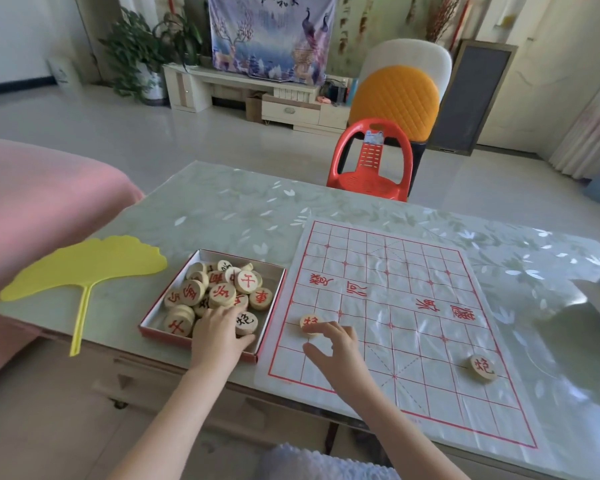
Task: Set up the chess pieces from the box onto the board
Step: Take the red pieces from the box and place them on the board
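From my end, the left hand [219, 329] is down inside the box [275, 303], at its near right corner; its fingers are bent over the heap of pieces [219, 289] and its thumb lies along the near wall; the back of the hand hides what is under it, so I cannot tell whether it has hold of a piece. A black-marked piece [246, 322] lies in the box just beside that hand, on its right. The box stands on the table [222, 209], touching the left edge of the board [413, 306].

The right hand [336, 344] is over the board's near left part; its fingers are loosely bent and spread, the thumb held out well apart from them; it grips nothing. One red-marked piece [310, 322] lies flat on the board just beyond the fingertips [314, 329], which reach its near edge; I read that as a light touch, not a pinch. A second red-marked piece [483, 368] lies flat near the board's right side, well apart from both hands.

A yellow fan [90, 261] lies on the table left of the box; a red chair [371, 161] stands at the far side.
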